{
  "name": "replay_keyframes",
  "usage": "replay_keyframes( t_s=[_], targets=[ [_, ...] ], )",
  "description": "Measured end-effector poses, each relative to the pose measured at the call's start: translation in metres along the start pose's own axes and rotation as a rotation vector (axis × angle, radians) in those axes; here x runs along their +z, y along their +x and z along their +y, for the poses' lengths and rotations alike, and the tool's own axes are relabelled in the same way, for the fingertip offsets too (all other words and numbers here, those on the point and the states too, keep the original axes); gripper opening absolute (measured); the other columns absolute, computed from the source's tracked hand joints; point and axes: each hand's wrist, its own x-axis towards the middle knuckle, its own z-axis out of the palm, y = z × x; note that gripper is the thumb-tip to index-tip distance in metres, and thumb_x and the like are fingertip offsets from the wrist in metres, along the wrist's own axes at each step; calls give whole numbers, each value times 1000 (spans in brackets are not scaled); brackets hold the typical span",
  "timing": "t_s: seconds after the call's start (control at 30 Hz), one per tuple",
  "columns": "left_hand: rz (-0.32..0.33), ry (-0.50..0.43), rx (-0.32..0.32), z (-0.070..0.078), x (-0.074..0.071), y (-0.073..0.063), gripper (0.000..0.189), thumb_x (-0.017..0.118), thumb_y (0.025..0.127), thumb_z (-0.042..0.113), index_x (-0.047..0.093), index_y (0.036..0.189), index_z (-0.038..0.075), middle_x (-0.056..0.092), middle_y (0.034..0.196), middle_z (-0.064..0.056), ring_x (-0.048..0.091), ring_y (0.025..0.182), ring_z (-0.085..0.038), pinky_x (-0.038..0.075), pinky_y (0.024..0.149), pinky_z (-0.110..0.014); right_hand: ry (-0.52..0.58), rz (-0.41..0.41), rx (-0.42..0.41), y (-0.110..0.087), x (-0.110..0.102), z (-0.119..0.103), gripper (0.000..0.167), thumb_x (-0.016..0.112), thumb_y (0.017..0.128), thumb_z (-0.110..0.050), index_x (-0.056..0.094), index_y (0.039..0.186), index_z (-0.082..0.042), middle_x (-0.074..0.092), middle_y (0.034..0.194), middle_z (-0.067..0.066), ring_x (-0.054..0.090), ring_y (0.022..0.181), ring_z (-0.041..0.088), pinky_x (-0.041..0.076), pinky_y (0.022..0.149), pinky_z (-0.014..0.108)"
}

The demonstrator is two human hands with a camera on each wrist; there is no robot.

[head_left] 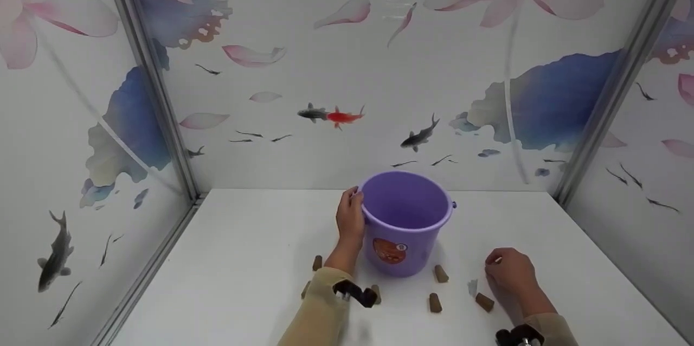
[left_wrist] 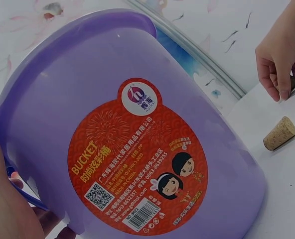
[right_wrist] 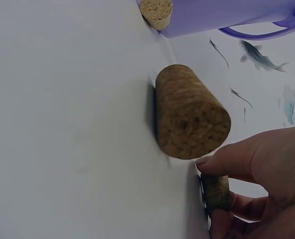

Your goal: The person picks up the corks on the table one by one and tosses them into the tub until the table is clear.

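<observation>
Purple bucket (head_left: 417, 242), mouth up, inner wall (head_left: 404, 202) showing, is gripped by the left hand (head_left: 351, 221) in the head view; from the left wrist, its label (left_wrist: 137, 164) is displayed; from the right, a cork (right_wrist: 217, 192), its long axis seemingly along the tabletop (right_wrist: 87, 124), is pinched by the right hand (right_wrist: 277, 174).

A white tabletop (head_left: 244, 259) bears a purple bucket (head_left: 404, 254), upright, and 6 brown corks (head_left: 435, 302) scattered around its near side, 3 toward the left and 3 toward the right, all apart from one another
</observation>
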Motion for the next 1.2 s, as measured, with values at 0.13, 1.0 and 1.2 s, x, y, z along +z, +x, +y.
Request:
replay_keyframes(
  t_s=[0.13,1.0,1.2],
  targets=[
    [-5,11,-2,1,0,1,47,48,106,33,64,142,8,66,144,-15,60,138,-34,47,117,-53,12,-11,12,0,0,0,14,69,92,-8,75,103,1,73,94,15,65,83,26,52,69,39],
    [6,3,-6,3,-4,4,47,49,105,33,64,142,8,66,145,-15,60,138,-34,47,116,-53,22,-42,-10,6,1,-6,17,66,93,-6,74,107,-1,72,102,20,66,87,28,54,72,42],
    [-2,-9,-24,1,0,1,48,48,106,34,63,143,9,65,146,-15,59,140,-34,47,117,-53,34,-31,-16,3,-11,-5,20,64,97,-8,73,113,2,72,104,22,66,88,29,56,71,42]
  ],
)
